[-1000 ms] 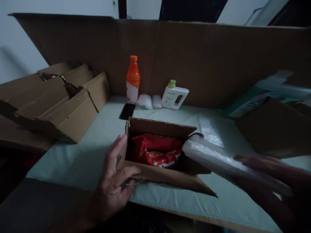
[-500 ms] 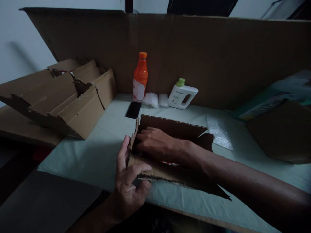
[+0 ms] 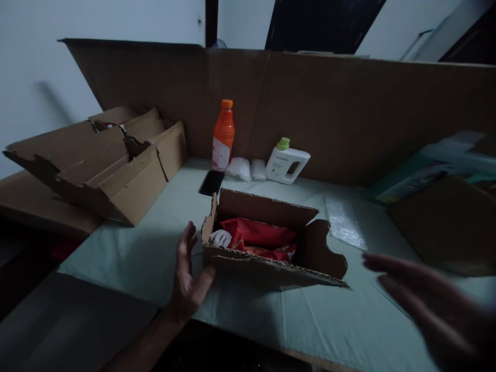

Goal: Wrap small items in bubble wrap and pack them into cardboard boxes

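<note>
An open cardboard box (image 3: 248, 266) with ragged edges stands on the cloth-covered table. Inside it lie a red packet (image 3: 267, 235) and, at the left end, a white crumpled or coiled item (image 3: 220, 238) whose kind I cannot make out. My left hand (image 3: 188, 276) is just left of the box, fingers apart, holding nothing. Off to the right of the box is my right hand (image 3: 418, 297), blurred by motion, with its fingers stretched out and nothing in them.
Behind the box are an orange bottle (image 3: 223, 134), a black phone (image 3: 211, 183), bubble-wrapped items (image 3: 239, 169) and a white jug (image 3: 287, 163). Bubble wrap (image 3: 345, 219) lies to the right. Cardboard boxes flank both sides: left box (image 3: 139, 181), right box (image 3: 437, 227). A cardboard wall (image 3: 325, 108) closes the back.
My right hand has come out of the box and moved right. My left hand has let go of the box's left side and moved slightly left. The view has tilted up a little.
</note>
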Tool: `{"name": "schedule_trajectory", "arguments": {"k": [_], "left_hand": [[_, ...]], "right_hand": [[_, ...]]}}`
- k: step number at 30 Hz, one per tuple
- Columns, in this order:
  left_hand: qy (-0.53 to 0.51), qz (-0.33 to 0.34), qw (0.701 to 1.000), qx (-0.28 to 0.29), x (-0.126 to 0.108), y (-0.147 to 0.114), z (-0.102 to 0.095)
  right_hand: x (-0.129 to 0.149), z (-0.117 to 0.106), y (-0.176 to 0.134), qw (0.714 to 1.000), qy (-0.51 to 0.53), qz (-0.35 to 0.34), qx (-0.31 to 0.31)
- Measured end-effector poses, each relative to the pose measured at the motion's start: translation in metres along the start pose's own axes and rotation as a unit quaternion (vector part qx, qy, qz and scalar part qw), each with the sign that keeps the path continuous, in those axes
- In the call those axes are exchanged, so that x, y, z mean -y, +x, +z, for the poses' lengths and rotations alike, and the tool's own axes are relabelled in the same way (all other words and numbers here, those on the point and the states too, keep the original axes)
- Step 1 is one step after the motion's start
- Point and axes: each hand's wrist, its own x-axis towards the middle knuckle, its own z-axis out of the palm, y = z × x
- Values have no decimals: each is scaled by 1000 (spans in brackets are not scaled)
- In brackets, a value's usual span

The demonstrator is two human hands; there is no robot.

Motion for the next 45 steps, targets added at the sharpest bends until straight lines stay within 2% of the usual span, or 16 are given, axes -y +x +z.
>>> {"name": "schedule_trajectory", "arguments": {"k": [1,3,5,7,10,14,17,19,21,24,26,29,33,38,42,45], "left_hand": [[-21,-45,998,27,5,-2,-1],[-59,-109,990,69,13,-6,-2],[-67,-139,984,92,15,-8,2],[-55,-136,984,99,11,-3,13],[-74,-96,984,130,-5,12,45],[-97,-48,979,175,-26,22,88],[-101,-64,979,164,-20,10,95],[-80,-94,984,129,-6,1,86],[-45,-132,988,59,9,-3,66],[12,-171,983,-67,23,3,27],[59,-171,975,-128,27,10,1],[95,-166,964,-183,31,17,-23],[82,-159,967,-182,47,15,-24],[80,-142,971,-178,66,30,-13],[98,-136,963,-212,67,51,-18],[75,-158,961,-216,68,49,-26]], "right_hand": [[-12,13,-13,997,-9,54,57],[-21,51,-30,992,6,87,89],[-16,90,-31,991,42,68,105],[-8,114,-19,992,73,47,91],[-15,108,3,994,86,57,38],[-49,66,7,994,69,80,-9],[-63,56,4,995,61,79,8],[-60,72,13,994,67,68,47],[-47,104,35,990,91,41,98],[-11,173,82,965,180,-36,186],[19,224,112,928,259,-111,244],[59,292,142,914,281,-152,252],[83,356,137,929,258,-146,222],[77,390,102,935,227,-161,222],[72,396,95,926,220,-193,237],[74,396,97,918,218,-214,252]]}}
